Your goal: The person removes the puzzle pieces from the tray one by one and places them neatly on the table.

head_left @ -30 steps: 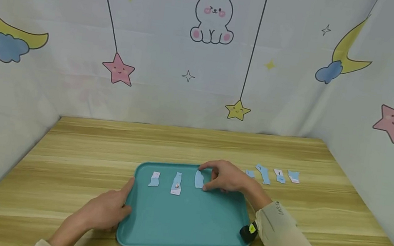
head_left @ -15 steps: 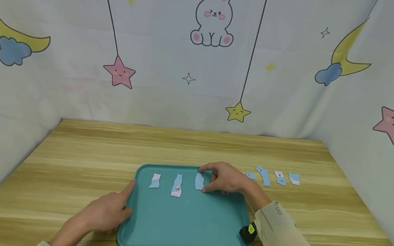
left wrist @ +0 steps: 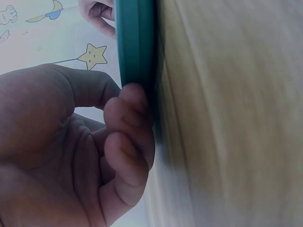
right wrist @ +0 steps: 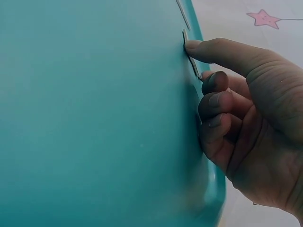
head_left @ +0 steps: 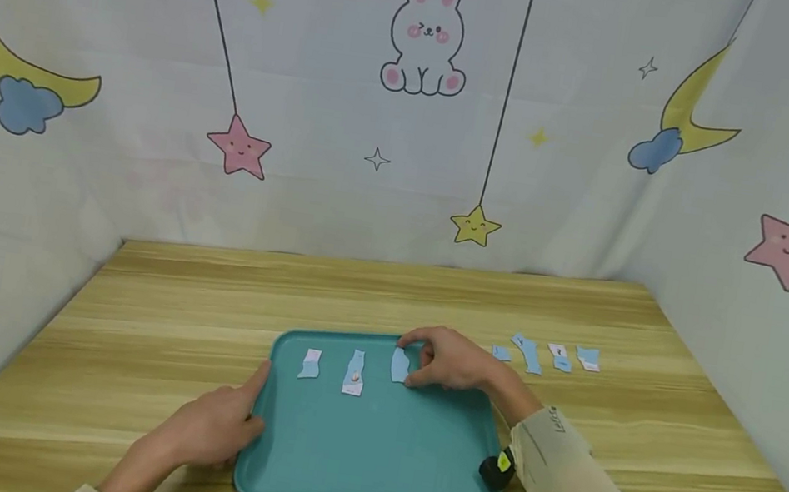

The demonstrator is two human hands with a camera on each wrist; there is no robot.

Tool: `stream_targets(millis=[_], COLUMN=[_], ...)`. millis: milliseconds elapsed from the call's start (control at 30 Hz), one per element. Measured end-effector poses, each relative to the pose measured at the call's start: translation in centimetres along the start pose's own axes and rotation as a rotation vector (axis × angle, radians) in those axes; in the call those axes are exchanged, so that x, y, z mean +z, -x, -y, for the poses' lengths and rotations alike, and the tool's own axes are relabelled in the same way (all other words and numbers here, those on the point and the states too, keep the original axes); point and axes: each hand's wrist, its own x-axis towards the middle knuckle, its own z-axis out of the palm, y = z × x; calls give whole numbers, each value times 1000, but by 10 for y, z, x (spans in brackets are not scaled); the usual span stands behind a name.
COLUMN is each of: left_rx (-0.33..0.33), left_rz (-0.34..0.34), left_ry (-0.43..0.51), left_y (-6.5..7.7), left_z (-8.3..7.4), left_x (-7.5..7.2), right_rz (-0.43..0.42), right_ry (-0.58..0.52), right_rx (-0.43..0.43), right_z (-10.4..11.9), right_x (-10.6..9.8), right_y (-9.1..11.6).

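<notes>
My left hand (head_left: 219,419) holds the left rim of the teal tray (head_left: 369,478). In the left wrist view its curled fingers (left wrist: 128,156) bear against the tray's outer side. At the tray's far edge my right hand (head_left: 450,359) holds a pale blue, irregularly cut paper piece (head_left: 400,364) between thumb and index finger. The right wrist view shows the thumb (right wrist: 213,49) on that piece's edge, with the other fingers curled beside the rim. Left of it lie a tall blue and white piece (head_left: 354,371) and a smaller pink and blue piece (head_left: 310,364).
Several similar paper pieces (head_left: 526,354) lie in a row on the wooden table (head_left: 634,481), beyond the tray's far right corner. A black wrist device (head_left: 497,469) hangs over the tray's right edge. A printed white curtain (head_left: 339,104) stands behind and at both sides.
The head view has tilted up slightly, so everything sits a little lower. Both hands, the tray and the paper pieces keep their places relative to each other.
</notes>
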Motion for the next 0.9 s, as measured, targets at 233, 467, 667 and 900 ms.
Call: stream_targets(millis=[233, 467, 667, 900], left_rx=[-14, -23, -26, -29], left_rz=[-25, -34, -28, -27], left_ry=[10, 6, 6, -5], left_y=[4, 5, 5, 4], left_z=[-5, -7, -7, -7], left_x=[0, 0, 0, -1], right_rz=[-15, -42, -47, -39], right_ry=[-44, -86, -103, -107], right_rx=[7, 5, 3, 5], right_z=[0, 0, 2, 5], right_x=[1, 0, -3, -8], right_y=[1, 5, 9, 13])
